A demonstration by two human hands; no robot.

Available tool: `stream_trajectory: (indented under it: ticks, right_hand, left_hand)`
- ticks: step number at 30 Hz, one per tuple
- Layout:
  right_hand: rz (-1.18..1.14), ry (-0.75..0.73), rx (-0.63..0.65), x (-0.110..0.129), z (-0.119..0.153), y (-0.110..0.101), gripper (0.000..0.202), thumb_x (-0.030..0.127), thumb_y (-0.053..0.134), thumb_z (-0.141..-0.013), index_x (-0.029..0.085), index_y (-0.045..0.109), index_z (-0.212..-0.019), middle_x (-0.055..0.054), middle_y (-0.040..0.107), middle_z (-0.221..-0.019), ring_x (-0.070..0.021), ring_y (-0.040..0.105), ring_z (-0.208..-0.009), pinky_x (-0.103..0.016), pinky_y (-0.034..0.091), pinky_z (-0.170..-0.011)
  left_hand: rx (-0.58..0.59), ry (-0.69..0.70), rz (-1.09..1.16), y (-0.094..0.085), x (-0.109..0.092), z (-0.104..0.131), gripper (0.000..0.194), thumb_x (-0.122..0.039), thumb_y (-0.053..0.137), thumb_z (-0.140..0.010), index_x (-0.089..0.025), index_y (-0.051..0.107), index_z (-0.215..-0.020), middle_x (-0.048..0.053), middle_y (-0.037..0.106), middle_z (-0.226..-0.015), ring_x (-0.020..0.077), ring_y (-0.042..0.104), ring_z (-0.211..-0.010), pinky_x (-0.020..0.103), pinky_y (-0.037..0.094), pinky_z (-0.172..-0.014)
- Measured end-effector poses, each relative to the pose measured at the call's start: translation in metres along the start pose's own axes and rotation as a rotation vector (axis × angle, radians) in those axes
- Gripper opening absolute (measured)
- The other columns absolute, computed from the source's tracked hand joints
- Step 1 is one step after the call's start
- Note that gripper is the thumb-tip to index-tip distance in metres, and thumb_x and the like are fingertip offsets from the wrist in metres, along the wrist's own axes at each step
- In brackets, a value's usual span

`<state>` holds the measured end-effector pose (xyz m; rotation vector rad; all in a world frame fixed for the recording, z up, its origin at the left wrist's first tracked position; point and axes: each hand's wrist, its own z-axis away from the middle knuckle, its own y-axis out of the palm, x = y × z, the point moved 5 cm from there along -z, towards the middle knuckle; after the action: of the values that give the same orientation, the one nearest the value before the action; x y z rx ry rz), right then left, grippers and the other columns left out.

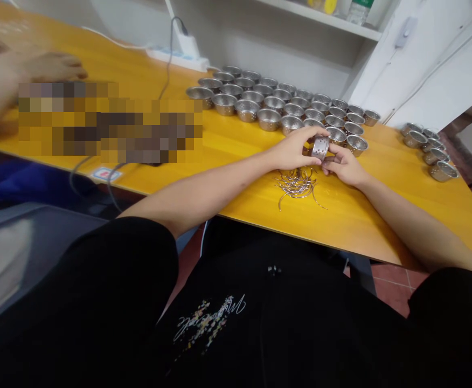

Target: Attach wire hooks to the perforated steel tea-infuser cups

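Tipped on its side, a small perforated metal cup (320, 148) is held between both my hands above the table. My left hand (298, 148) grips it from the left, with the thumb below and the fingers over the top. From the right, my right hand (344, 164) has its fingers closed at the cup's other side; its fingertips are partly hidden. Just below my hands lies a loose pile of thin curved metal wires (297, 184). Behind them stand rows of similar perforated metal cups (269, 119), upright and close together.
More metal cups (443, 171) stand at the table's right end. A white power strip (177, 58) with a plugged-in cable runs along the back. Another person's hand (50, 66) rests over the table (236, 186) at far left, near a pixelated area. A shelf (325, 19) overhangs the back.
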<state>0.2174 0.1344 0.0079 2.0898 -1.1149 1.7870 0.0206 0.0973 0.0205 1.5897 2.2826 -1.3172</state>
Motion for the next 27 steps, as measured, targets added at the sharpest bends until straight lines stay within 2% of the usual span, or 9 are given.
stream_trajectory:
  ticks: [7, 13, 17, 20, 25, 27]
  right_hand:
    - [-0.051, -0.006, -0.013, -0.002, -0.003, 0.000, 0.044, 0.027, 0.096, -0.076, 0.026, 0.078, -0.116, -0.002, 0.081, -0.104, -0.0174, 0.067, -0.078, -0.029, 0.054, -0.063]
    - [-0.047, -0.020, -0.048, -0.003, -0.001, -0.001, 0.041, 0.034, 0.099, -0.078, 0.026, 0.071, -0.106, -0.001, 0.077, -0.100, -0.0169, 0.065, -0.076, -0.029, 0.054, -0.060]
    - [-0.020, -0.009, -0.141, -0.008, -0.002, -0.007, 0.046, 0.046, 0.102, -0.083, 0.029, 0.061, -0.097, 0.004, 0.066, -0.081, -0.0136, 0.057, -0.061, -0.028, 0.048, -0.053]
    - [0.021, -0.011, -0.243, -0.011, -0.003, -0.013, 0.048, 0.052, 0.101, -0.088, 0.030, 0.060, -0.097, 0.006, 0.059, -0.073, -0.0132, 0.054, -0.055, -0.027, 0.044, -0.049]
    - [0.084, -0.056, -0.437, -0.011, -0.003, -0.023, 0.048, 0.051, 0.101, -0.087, 0.029, 0.060, -0.099, 0.003, 0.066, -0.087, -0.0107, 0.053, -0.054, -0.027, 0.042, -0.045]
    - [0.110, -0.058, -0.479, -0.010, -0.003, -0.025, 0.046, 0.049, 0.100, -0.087, 0.028, 0.061, -0.097, 0.003, 0.067, -0.087, -0.0098, 0.051, -0.054, -0.028, 0.041, -0.044]
  left_hand:
    - [-0.006, -0.015, 0.020, 0.001, -0.007, -0.001, 0.080, -0.040, 0.087, -0.082, -0.025, 0.068, -0.158, 0.016, 0.074, -0.161, 0.0425, 0.070, -0.147, 0.061, 0.054, -0.130]
    - [-0.009, -0.013, 0.044, -0.001, -0.011, -0.001, 0.078, -0.040, 0.087, -0.084, -0.025, 0.068, -0.158, 0.016, 0.073, -0.161, 0.0411, 0.071, -0.147, 0.061, 0.054, -0.130]
    - [-0.027, -0.038, 0.055, -0.005, -0.010, 0.000, 0.077, -0.041, 0.087, -0.085, -0.023, 0.066, -0.157, 0.017, 0.071, -0.165, 0.0397, 0.070, -0.148, 0.059, 0.056, -0.129]
    - [-0.020, -0.055, 0.079, -0.006, -0.015, 0.002, 0.078, -0.042, 0.089, -0.085, -0.023, 0.066, -0.157, 0.019, 0.070, -0.164, 0.0407, 0.069, -0.148, 0.060, 0.057, -0.128]
    - [0.000, -0.048, 0.117, -0.002, -0.026, 0.003, 0.079, -0.045, 0.091, -0.085, -0.024, 0.068, -0.157, 0.020, 0.071, -0.163, 0.0426, 0.069, -0.147, 0.064, 0.056, -0.128]
    - [0.007, -0.037, 0.119, 0.001, -0.027, 0.002, 0.079, -0.045, 0.091, -0.084, -0.025, 0.068, -0.158, 0.019, 0.071, -0.163, 0.0423, 0.069, -0.148, 0.064, 0.055, -0.129]
